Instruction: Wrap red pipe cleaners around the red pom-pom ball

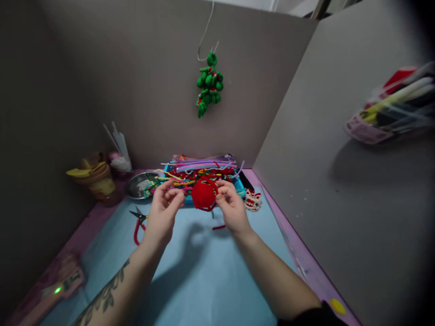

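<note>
Head view: red piece (204, 194) at the right hand's (233, 208) fingertips, just beside the left hand (163, 208)

Nearest, a black sleeve (312, 317) ends on the right forearm, and a yellow disc (337, 306) lies on the pink counter (304, 253) beyond a blue sheet (204, 290).

Farther up, red-handled cutters (138, 219) lie open beside the left wrist; a short red stem (219, 227) lies by the right one.

Of the two hands, the right pinches the red piece by its right edge, between thumb and fingers. The left curls near its opposite edge; whether it touches or grips anything, I cannot tell. The piece thus sits between them, nearer the right, in front of a blue tray (240, 190) heaped with coloured stems (204, 166).

A metal bowl (134, 188) stands left of the tray, a red-and-white piece (253, 200) right. Farthest, a green ornament (210, 81) hangs before the grey wall (152, 81).
</note>
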The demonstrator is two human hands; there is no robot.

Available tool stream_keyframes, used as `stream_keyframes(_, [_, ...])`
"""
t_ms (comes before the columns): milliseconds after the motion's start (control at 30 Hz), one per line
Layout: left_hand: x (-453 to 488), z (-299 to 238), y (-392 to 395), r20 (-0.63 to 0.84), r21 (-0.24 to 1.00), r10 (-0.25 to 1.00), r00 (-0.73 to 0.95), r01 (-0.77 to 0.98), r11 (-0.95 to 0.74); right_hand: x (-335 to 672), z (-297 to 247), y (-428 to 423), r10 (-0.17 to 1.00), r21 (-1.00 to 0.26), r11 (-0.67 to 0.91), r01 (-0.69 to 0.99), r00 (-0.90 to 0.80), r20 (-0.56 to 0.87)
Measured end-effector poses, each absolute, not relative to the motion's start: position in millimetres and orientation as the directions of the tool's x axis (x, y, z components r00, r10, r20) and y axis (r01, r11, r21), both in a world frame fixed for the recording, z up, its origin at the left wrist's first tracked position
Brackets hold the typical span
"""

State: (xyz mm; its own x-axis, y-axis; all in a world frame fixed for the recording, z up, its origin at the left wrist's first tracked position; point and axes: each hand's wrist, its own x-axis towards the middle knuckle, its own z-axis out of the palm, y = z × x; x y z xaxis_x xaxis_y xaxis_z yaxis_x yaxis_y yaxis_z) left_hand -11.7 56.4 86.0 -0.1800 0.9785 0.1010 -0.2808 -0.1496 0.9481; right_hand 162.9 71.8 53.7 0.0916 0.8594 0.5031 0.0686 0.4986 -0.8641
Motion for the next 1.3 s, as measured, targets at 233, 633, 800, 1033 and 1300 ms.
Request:
stream_keyframes(233, [0,87,41,0.183,0.929,0.978,-0.104,-0.306,-0.206,154,33,80,0.839,-0.832,0.541,-0.125,0.149,0.523])
stream_keyframes(633, [0,92,37,0.119,0.951,0.992,0.037,-0.292,-0.103,158,45,74,0.838,-0.838,0.545,0.022,-0.05,0.543])
stream_keyframes(800, [-2,94,41,0.056,0.964,0.997,0.054,-0.264,-0.04,161,54,69,0.858,-0.858,0.51,0.067,-0.113,0.501])
stream_keyframes(1033, [-4,92,43,0.077,0.965,0.99,0.116,-0.26,-0.045,162,57,69,0.906,-0.913,0.407,-0.02,-0.116,0.406])
stream_keyframes(1300, [-1,86,46,0.039,0.948,0.991,0.127,-0.32,0.004,159,62,64,0.957,-0.958,0.283,-0.035,-0.059,0.285])
